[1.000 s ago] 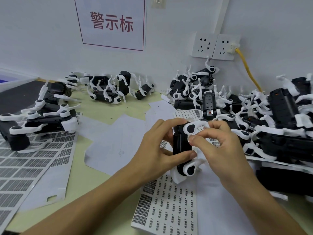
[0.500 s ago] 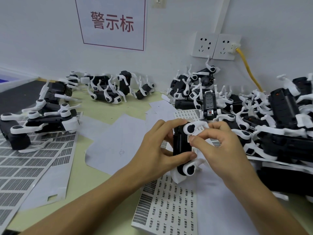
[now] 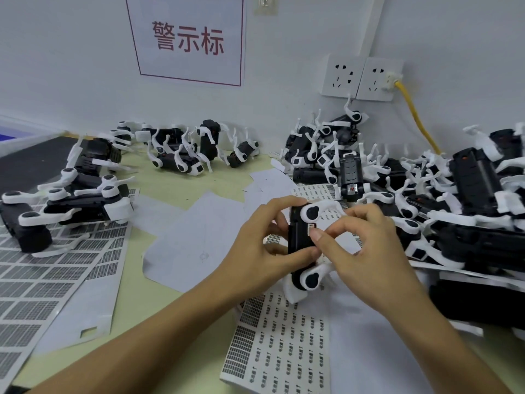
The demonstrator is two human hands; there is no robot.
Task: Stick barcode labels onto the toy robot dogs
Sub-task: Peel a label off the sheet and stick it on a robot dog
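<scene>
Here, nearest the camera, a label sheet (image 3: pixel 277 348) lies flat on the table (image 3: pixel 181 183), just below the held toy robot dog (image 3: pixel 301 245); the toy is held above that sheet, its long axis running near to far, one white leg joint at the near end and one at the far end. The left hand (image 3: pixel 264 251) is curled round the toy's black body from the left, thumb across the near side and fingers over the far end; the toy is steadied by it. The right hand (image 3: pixel 366 251) lies directly right of the toy, thumb and forefinger pinched together at the toy's right flank, where a small barcode label (image 3: pixel 312 226) appears to be pressed on; whether the label is already fully stuck cannot be told. The coming press is judged to go leftward, from the right hand into the flank, against the left hand's grip; the right hand is the nearer to the label. Beyond and right of the toy, a large heap of dogs (image 3: pixel 454 194) is piled; beyond and left, smaller groups (image 3: pixel 181 149) lie against the wall.
</scene>
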